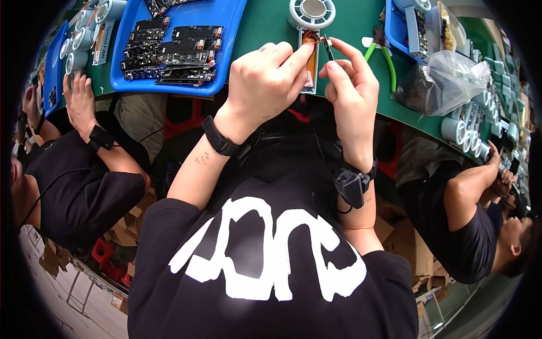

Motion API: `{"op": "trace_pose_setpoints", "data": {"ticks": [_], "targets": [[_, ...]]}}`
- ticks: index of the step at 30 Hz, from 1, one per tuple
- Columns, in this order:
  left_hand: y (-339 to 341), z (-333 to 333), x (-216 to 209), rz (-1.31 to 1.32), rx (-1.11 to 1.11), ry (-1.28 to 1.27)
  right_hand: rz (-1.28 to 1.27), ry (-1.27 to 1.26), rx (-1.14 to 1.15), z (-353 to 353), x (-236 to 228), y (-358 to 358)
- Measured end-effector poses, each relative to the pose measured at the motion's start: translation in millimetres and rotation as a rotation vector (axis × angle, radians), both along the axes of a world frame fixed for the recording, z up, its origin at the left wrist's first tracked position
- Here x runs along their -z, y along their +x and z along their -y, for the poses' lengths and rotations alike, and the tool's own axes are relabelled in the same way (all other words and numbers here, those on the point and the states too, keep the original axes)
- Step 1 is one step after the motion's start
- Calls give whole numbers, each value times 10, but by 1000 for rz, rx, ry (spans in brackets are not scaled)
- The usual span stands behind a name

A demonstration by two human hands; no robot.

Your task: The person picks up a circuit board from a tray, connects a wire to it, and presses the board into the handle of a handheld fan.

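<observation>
A pale blue handheld fan [312,12] lies on the bench with its round head at the far end and its handle opened toward me. Inside the handle sit thin red wires and an orange-yellow part [310,66]. My left hand [270,82] closes over the left side of the handle, its index fingertip at the wires; its thumb is partly hidden. With thumb and index finger, my right hand [354,85] pinches a thin dark circuit board [328,48], turned edge-on beside the handle and close to the wires.
Several circuit boards [172,53] lie in a blue tray [117,73] at left. Green-handled cutters [388,68], a clear plastic bag [446,82] and another blue tray [395,31] stand at right. More fan housings [454,129] line the bench. Co-workers [84,169] sit on both sides.
</observation>
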State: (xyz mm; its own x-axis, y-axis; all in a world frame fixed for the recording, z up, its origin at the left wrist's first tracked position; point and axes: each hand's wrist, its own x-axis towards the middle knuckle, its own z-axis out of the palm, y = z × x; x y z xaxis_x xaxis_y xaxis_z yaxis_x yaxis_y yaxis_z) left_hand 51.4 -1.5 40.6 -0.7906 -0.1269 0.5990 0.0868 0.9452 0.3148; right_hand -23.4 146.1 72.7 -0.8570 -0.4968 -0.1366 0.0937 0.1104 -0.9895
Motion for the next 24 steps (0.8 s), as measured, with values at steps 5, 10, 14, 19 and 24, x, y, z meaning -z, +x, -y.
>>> {"op": "trace_pose_setpoints", "data": {"ticks": [5,10,14,19,24], "targets": [[-11,-40,-85,77,-55,1,82,-4,-1,8,-84,11],[-89,-103,-139,132,-99,83,-16,59,14,38,-74,44],[-98,-129,-199,253,-97,73,-88,96,33,40,-83,96],[-39,-20,-77,137,-7,171,-82,95,29,37,-82,94],[-56,15,-11,16,-23,242,-59,104,32,57,-111,75]]}}
